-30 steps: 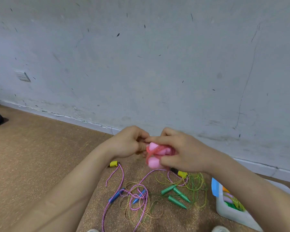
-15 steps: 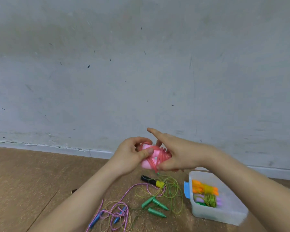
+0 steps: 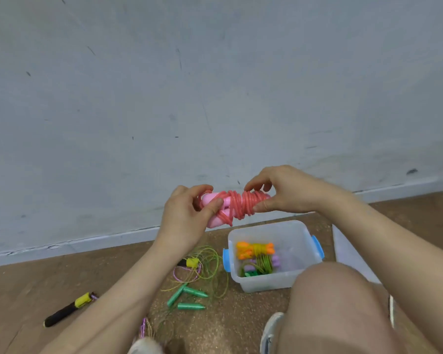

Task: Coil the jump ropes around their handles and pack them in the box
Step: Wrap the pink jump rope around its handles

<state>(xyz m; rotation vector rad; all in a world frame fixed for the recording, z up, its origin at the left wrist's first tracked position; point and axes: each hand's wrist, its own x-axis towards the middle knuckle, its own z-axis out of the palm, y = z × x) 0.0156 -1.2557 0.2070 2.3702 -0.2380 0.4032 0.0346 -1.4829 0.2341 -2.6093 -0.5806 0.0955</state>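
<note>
Pink jump rope [image 3: 234, 206], coiled, gripped between both hands, seemingly above box [image 3: 289, 235].

The rope bundle [image 3: 234, 206] was pink with red cord. The box [image 3: 271, 256] was clear with blue clips. Green handles [image 3: 187, 298] lay on brown floor [image 3: 36, 290].

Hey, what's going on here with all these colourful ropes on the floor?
A person holds a pink jump rope in both hands, above an open plastic box. The left hand grips the handle ends; the right hand pinches the red cord coiled round them. Wrapped ropes already lie in the box, among them an orange bundle. On the floor, ropes with green handles and a black and yellow handle lie uncoiled.
</note>
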